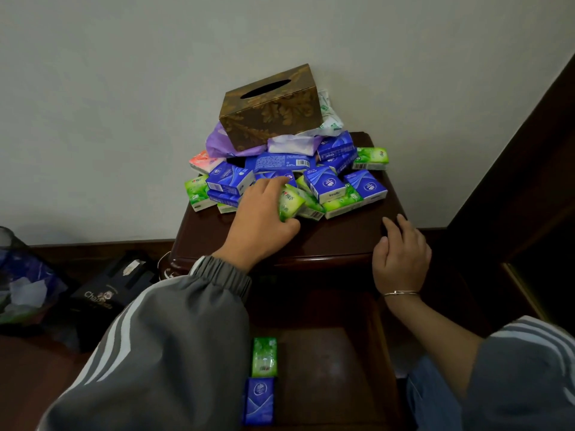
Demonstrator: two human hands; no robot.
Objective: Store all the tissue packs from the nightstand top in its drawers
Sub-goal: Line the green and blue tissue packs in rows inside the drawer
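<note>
Tissue pack (291, 202) — left hand (264, 220) grips; right hand (401, 256) on nightstand (339, 241).

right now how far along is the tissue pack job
Early. Done: a green tissue pack and a blue pack lie in the open drawer. In hand: the left hand grips a front green pack from the pile; the right hand rests on the nightstand top. Left: the rest of the pile, some under the brown tissue box.
</note>
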